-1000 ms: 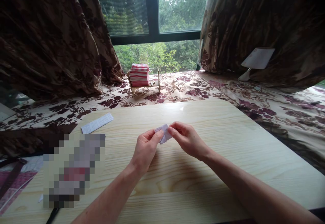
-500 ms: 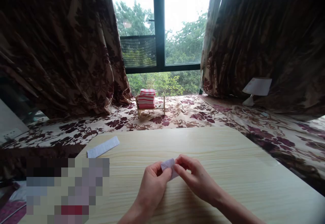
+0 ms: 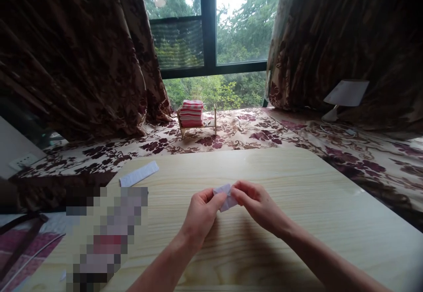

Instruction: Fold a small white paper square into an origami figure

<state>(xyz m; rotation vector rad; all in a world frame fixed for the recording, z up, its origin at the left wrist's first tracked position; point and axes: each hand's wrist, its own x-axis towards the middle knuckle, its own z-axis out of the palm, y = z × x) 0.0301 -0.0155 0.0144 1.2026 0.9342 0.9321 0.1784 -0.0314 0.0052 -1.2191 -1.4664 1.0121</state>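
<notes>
With the fingers [image 3: 211,195] of the left hand [image 3: 201,215] and the fingers [image 3: 238,192] of the right hand [image 3: 262,208] bent inward, grips a small folded paper [image 3: 228,201] from both sides. Looks past the wooden table [image 3: 185,164] to dark patterned curtains [image 3: 99,54], parted around a window [image 3: 209,27], and to a floral cloth [image 3: 238,124] spread beyond the table's far edge. On the table's left side, shows a pixelated patch [image 3: 109,234], too masked to read. Beyond the table's far right, has a white lamp [image 3: 346,92]; beyond its far edge, left of middle, a little stand [image 3: 215,120] bearing stacked red-and-white cloths [image 3: 191,114]. Near the table's far left corner, has a pale paper strip [image 3: 139,174]. Last and smallest, over the middle of the table, holds the small folded paper between the hands: left thumb pressed across its near left part, left index finger curled at its left edge, right thumb and index finger pinching its upper right corner.
</notes>
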